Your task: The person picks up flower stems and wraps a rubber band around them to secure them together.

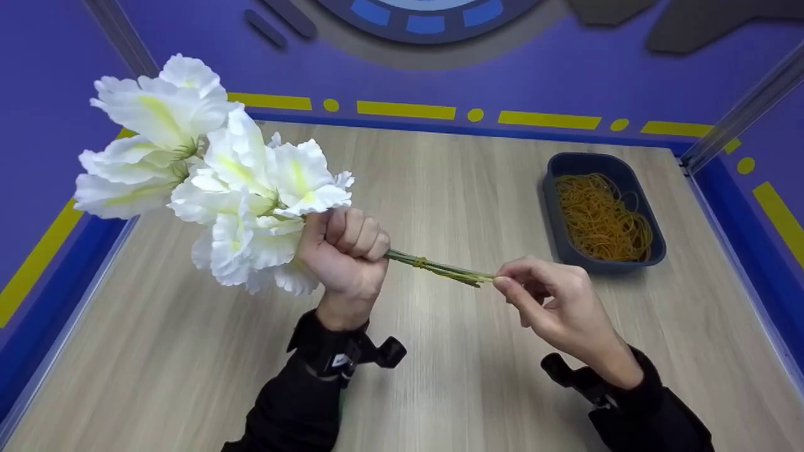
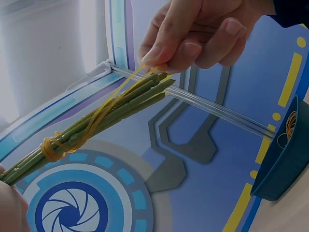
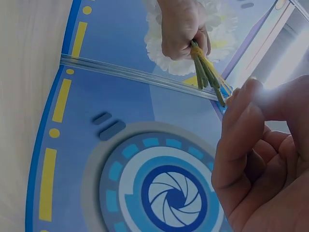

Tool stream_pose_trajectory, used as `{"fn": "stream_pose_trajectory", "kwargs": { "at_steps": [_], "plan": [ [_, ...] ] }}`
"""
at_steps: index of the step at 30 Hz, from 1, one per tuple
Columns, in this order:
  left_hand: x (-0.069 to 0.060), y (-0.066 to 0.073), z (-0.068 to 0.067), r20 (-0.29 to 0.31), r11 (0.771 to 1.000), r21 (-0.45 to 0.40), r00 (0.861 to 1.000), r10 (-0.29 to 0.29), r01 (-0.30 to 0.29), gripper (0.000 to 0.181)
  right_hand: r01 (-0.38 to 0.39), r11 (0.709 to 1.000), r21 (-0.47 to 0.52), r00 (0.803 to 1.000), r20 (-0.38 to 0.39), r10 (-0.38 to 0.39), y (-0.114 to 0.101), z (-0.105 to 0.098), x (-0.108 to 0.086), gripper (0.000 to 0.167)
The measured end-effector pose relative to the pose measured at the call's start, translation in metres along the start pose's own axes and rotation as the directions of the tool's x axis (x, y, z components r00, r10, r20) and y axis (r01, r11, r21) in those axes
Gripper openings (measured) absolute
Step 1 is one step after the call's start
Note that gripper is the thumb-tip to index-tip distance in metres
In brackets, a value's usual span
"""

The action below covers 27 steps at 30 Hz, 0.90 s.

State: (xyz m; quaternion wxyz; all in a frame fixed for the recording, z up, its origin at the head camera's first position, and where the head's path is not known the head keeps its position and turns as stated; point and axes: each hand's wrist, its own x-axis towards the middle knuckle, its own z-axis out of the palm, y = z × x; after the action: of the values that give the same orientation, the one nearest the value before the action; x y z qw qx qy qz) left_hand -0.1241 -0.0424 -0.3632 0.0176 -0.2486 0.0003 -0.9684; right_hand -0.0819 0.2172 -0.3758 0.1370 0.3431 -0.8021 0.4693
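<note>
The left hand (image 1: 348, 251) grips a bunch of green stems just below several white flowers (image 1: 242, 176). A yellow rubber band (image 2: 54, 147) is wound round the stems (image 2: 125, 104), and a stretched loop of it runs along them past their cut ends. Thumb and fingertips of the right hand (image 1: 559, 301) pinch the end of that loop, just beyond the stem ends. In the right wrist view the stems (image 3: 205, 75) point from the left hand (image 3: 181, 29) towards the right hand (image 3: 260, 154).
A dark blue tray (image 1: 656, 248) with many loose rubber bands (image 1: 600, 220) stands at the right of the wooden table (image 1: 440, 376), beyond the right hand. Blue and purple panels with yellow marks (image 1: 405, 109) border the table at the back and sides.
</note>
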Motion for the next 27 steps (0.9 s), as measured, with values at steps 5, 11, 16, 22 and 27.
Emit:
{"fn": "stream_pose_trajectory", "kwargs": {
  "at_steps": [5,11,16,22,27],
  "plan": [
    [0.002,0.0022,0.0006,0.012,1.0,-0.011,1.0,0.01,-0.01,0.049,0.0,1.0,-0.013,1.0,0.001,0.0,-0.0003,-0.002,0.0013,0.028],
    [0.0028,0.0036,0.0006,0.012,1.0,-0.023,1.0,0.013,-0.012,0.049,-0.021,0.997,-0.071,1.0,0.003,0.021,-0.001,-0.0039,0.0032,0.023],
    [0.0029,0.0053,0.0013,-0.018,0.999,-0.03,1.0,0.022,-0.022,0.049,-0.011,0.995,-0.095,1.0,0.001,0.011,0.0005,-0.0034,0.0037,0.023],
    [0.0033,0.0066,0.0005,-0.065,1.0,-0.013,0.998,0.026,-0.026,0.05,0.046,0.994,-0.095,0.999,-0.003,-0.046,0.0075,0.0009,0.0046,0.028],
    [0.0033,0.0064,0.001,-0.095,1.0,-0.012,0.995,0.024,-0.026,0.05,0.037,0.996,-0.083,0.999,0.014,-0.036,0.0086,-0.0001,0.0055,0.027]
  ]
}}
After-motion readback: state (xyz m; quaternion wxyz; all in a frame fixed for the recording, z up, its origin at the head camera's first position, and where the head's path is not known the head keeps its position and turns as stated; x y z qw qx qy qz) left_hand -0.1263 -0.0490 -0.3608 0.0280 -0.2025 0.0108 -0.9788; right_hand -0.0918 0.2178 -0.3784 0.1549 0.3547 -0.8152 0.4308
